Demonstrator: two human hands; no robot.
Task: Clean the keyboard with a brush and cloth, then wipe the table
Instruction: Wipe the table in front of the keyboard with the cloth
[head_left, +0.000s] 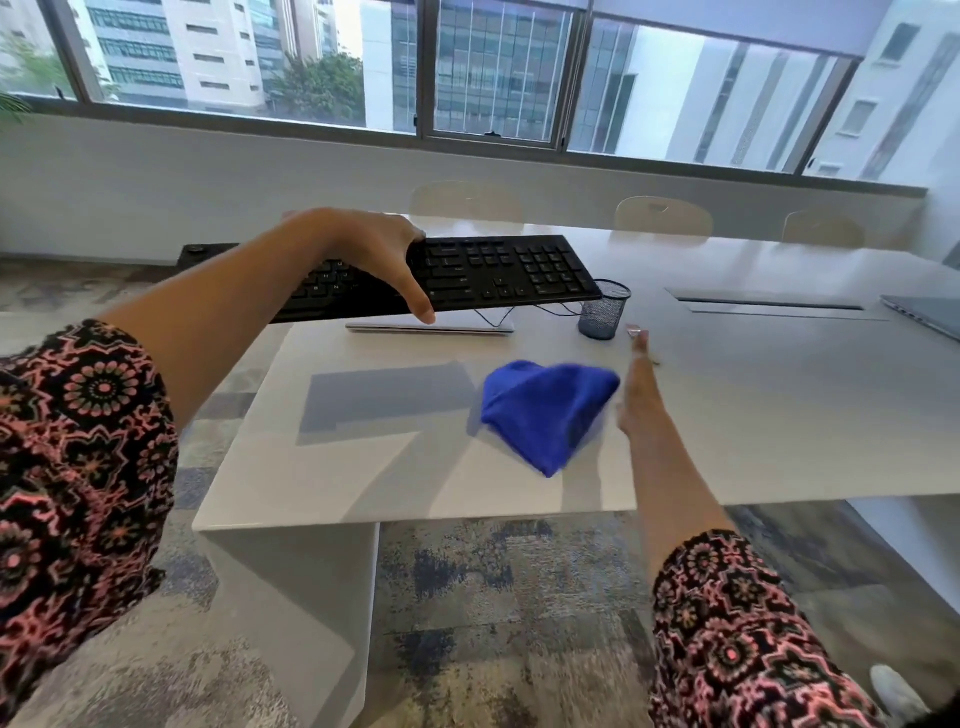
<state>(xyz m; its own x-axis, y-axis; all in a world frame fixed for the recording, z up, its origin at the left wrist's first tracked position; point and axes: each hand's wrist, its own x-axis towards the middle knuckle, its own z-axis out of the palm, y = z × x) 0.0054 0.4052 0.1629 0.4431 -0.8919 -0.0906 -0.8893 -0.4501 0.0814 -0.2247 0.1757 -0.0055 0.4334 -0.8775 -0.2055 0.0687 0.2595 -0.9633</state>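
My left hand (374, 254) grips the black keyboard (498, 270) by its left half, thumb at the front edge, and holds it tilted above the white table (395, 478). The keyboard's cable (493, 316) hangs down to the table. A crumpled blue cloth (545, 410), blurred, is on the table's near part. My right hand (638, 389) is seen edge-on right beside the cloth, fingers straight, palm side against the cloth's right edge. Its thumb is hidden. No brush is in view.
A thin silver device (431, 327) lies flat under the raised keyboard. A dark mesh pen holder (604, 310) stands just beyond my right fingertips. A closed laptop (924, 314) and a cable hatch (769, 306) are at the right. Chairs (662, 215) line the far side.
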